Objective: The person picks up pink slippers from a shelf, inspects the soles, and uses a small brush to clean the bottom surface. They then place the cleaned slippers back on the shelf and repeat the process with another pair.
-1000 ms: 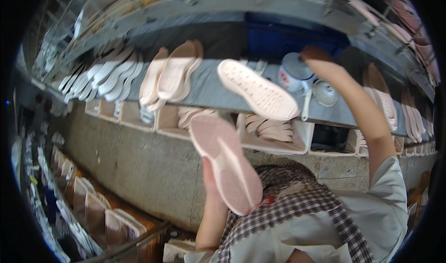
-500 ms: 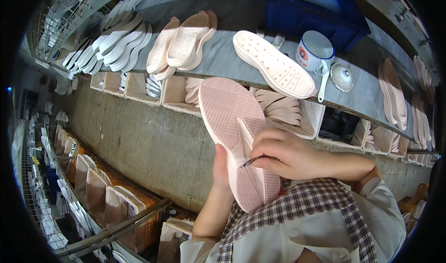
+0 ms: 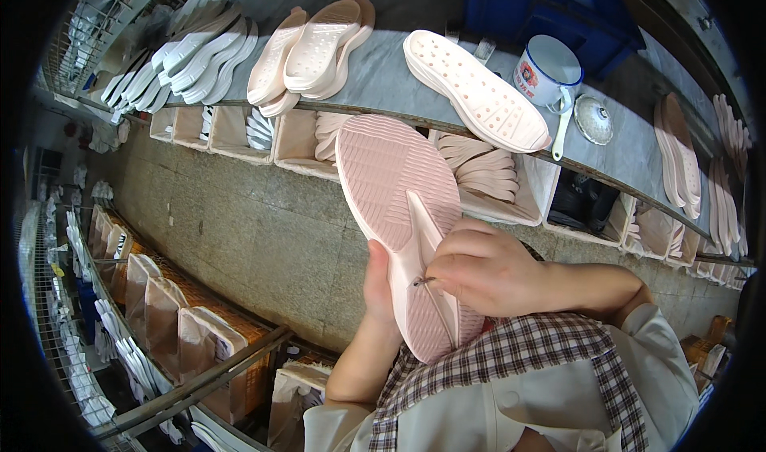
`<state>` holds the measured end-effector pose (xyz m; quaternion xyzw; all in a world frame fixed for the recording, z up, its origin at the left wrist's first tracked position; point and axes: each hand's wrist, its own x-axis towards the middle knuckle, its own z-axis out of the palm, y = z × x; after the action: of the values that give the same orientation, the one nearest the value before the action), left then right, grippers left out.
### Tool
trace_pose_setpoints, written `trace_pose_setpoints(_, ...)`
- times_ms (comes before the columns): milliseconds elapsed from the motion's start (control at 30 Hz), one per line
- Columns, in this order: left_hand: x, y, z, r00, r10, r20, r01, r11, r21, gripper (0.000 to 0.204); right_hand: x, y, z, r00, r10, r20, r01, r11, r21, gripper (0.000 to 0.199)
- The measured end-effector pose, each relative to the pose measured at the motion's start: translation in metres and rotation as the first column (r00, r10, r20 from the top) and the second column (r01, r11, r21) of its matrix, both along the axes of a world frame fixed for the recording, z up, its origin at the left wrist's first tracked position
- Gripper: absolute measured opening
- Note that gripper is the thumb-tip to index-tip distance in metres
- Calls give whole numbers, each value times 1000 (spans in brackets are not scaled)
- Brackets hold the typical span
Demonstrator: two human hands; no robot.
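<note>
A pale pink shoe sole (image 3: 395,173), its ridged tread facing up, is held at a slant in front of my apron. My left hand (image 3: 378,280) grips its left edge, with the thumb along the side and the other fingers hidden beneath. Over its lower middle, my right hand (image 3: 483,264) is closed in a pinch on a small, thin dark tool (image 3: 420,281). The tool's tip meets the smooth strip between the two ridged areas. Its exact kind is too small to make out.
Along the grey bench (image 3: 383,61) lie white soles (image 3: 211,65), pink soles (image 3: 323,49) and a single pale sole (image 3: 479,93). An enamel mug (image 3: 549,73), its lid (image 3: 593,121) and a blue crate (image 3: 519,21) stand right. Lined bins (image 3: 307,153) sit below; a metal rail (image 3: 199,384) crosses lower left.
My right hand has shifted slightly down along the sole, and the tool now shows shorter beyond the fingers. The bench appears slightly higher in view.
</note>
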<state>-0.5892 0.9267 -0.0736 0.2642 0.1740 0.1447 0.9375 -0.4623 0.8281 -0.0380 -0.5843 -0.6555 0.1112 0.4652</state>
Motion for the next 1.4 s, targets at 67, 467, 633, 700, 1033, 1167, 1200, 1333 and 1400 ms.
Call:
trace_pose_setpoints(67,0,0,0,1000,-4,1,4,1000,-5,83,-1,1,-1,1000,21,22,-21,1000,-7,23)
trace_pose_setpoints(467,2,-2,0,1000,-23,-10,24,999,35,85,-1,-1,-2,1000,30,-3,-30,999,-22,14)
trace_pose_setpoints(633,3,-4,1,999,-36,-8,36,999,0,85,1,-1,-3,999,42,25,-42,999,9,15)
trace_pose_setpoints(700,3,-4,1,999,-35,-21,35,999,14,85,1,-2,-2,998,47,46,-46,999,-13,15)
trace_pose_setpoints(1033,3,-2,-3,1000,-14,6,14,1000,19,83,6,-3,0,996,63,56,-62,998,-25,16)
trace_pose_setpoints(1167,3,-3,-3,1000,-25,-4,25,1000,-3,83,7,-4,2,995,78,55,-75,996,-58,15)
trace_pose_setpoints(1200,3,-3,-3,999,-33,-6,33,999,5,83,8,-4,2,994,95,45,-92,993,-73,14)
trace_pose_setpoints(1333,2,-1,-3,999,-37,32,36,999,6,84,16,-6,6,996,47,75,-45,999,-26,14)
trace_pose_setpoints(1400,2,0,-3,999,-43,9,43,999,7,84,18,-8,7,1000,20,13,-20,999,45,15)
